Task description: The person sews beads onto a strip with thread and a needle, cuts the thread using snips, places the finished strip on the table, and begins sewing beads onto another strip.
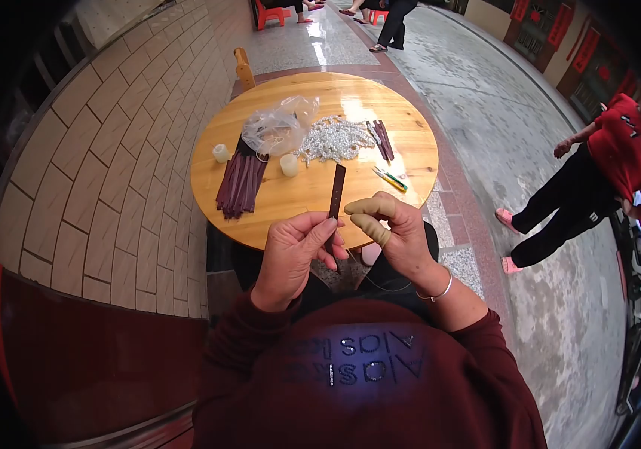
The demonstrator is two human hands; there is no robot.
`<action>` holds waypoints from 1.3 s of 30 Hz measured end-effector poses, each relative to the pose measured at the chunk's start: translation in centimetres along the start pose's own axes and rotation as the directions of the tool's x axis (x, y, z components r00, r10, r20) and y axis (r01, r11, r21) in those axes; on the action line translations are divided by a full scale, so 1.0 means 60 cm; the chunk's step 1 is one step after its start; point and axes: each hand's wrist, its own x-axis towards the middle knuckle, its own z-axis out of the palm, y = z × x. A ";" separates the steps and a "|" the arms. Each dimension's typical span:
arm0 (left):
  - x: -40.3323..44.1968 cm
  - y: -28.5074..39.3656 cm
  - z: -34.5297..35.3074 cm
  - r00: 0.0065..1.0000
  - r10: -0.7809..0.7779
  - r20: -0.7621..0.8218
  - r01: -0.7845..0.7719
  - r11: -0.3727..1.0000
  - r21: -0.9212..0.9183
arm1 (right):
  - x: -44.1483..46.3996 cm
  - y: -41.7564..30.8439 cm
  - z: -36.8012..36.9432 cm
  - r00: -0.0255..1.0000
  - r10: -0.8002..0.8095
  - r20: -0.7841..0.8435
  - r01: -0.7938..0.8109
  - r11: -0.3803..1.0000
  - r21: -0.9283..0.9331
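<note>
Just over the near edge of the desk, my left hand pinches a dark strip between thumb and fingers, low down, so its upper length stands up bare, with a row of small marks facing me. Close beside it, my right hand has thumb and forefinger brought almost together; whether something fine sits between them I can't tell. Both those digits wear tan covers, probably for grip or to spare the skin. A thin thread loops below that hand.

Farther out, snips lie towards my right, likely for easy reach. A heap of silvery strands takes the middle, with a few dark strips beside its right end. To the left, a bundle of strips fans towards me, perhaps so single ones slide out easily. A clear bag sits behind two pale spools.
</note>
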 end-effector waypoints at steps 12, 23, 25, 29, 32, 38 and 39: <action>-0.004 -0.003 -0.002 0.998 -0.051 0.044 0.052 0.998 -0.022 | -0.007 0.010 0.006 0.996 -0.085 0.039 0.086 0.996 0.000; -0.006 0.000 -0.010 0.969 -0.202 0.141 0.205 0.979 -0.006 | -0.023 0.015 0.010 0.978 -0.208 0.022 0.209 0.969 -0.133; -0.004 -0.004 -0.012 0.966 -0.218 0.141 0.222 0.975 -0.009 | -0.021 0.015 0.012 0.977 -0.211 0.030 0.213 0.965 -0.149; -0.004 0.004 -0.015 0.972 -0.205 0.111 0.211 0.976 -0.046 | -0.006 0.013 0.013 0.964 -0.264 0.019 0.264 0.948 -0.177; -0.011 0.002 -0.019 0.977 -0.185 0.105 0.191 0.980 -0.052 | -0.014 0.011 0.017 0.965 -0.261 0.029 0.263 0.952 -0.159; -0.018 -0.037 -0.036 0.968 -0.241 0.073 0.244 0.969 -0.041 | -0.029 0.025 0.034 0.948 -0.312 0.063 0.317 0.910 -0.267; -0.017 -0.043 -0.042 0.968 -0.240 0.079 0.244 0.969 -0.040 | -0.026 0.030 0.036 0.948 -0.313 0.060 0.318 0.908 -0.272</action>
